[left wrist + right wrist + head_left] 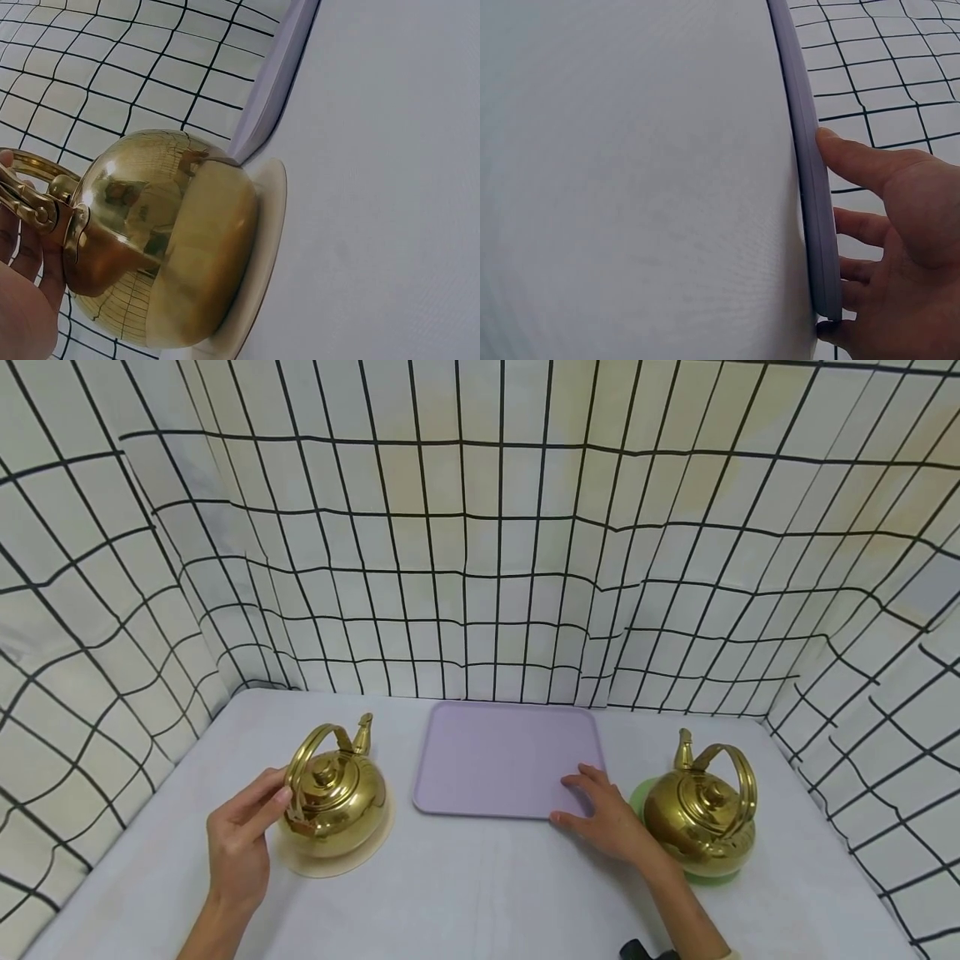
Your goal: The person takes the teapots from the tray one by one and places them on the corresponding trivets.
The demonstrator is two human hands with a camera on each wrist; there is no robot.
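Note:
In the head view, a shiny brass kettle [341, 806] sits at left on a round cream mat [330, 867]. My left hand [243, 835] holds its arched handle from the left, thumb in front; the left wrist view shows fingers [28, 259] behind the handle, partly hidden. At the middle lies a flat lilac tray [502, 760]. My right hand [607, 818] rests at the tray's near right corner, its fingers spread. In the right wrist view the thumb [855, 159] touches the tray's edge, with the other fingers over its surface.
A second brass kettle [701, 822] stands on a round green mat [708, 879] beside my right forearm, its spout pointing away. White cloth [480, 893] covers the table. Black-and-white grid walls [495, 552] enclose the back and sides. Something black [637, 950] shows at the bottom edge.

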